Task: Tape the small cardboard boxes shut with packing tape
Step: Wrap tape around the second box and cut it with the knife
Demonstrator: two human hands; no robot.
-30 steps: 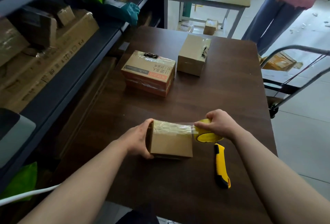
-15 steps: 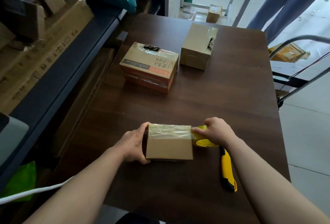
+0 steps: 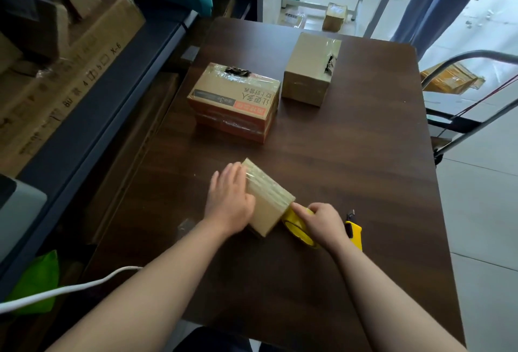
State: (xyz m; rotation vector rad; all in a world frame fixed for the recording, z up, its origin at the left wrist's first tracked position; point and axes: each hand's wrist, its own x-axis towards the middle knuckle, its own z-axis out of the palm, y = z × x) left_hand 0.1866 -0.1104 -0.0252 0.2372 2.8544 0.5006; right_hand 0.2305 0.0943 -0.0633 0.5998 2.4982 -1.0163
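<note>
Dark wood table point(image 3: 350, 169) (taped box point(image 3: 266, 200) atop), shelving point(image 3: 112, 77) alongside

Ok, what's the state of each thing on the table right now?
Small box: top taped, roll at its corner.
Tape roll: against box, gripped by right hand.
Left hand: fingers straight, pressing box.
Utility knife: lying on table, blade unclear.
Printed box: taped shut, untouched.
Plain box: taped, untouched.
</note>
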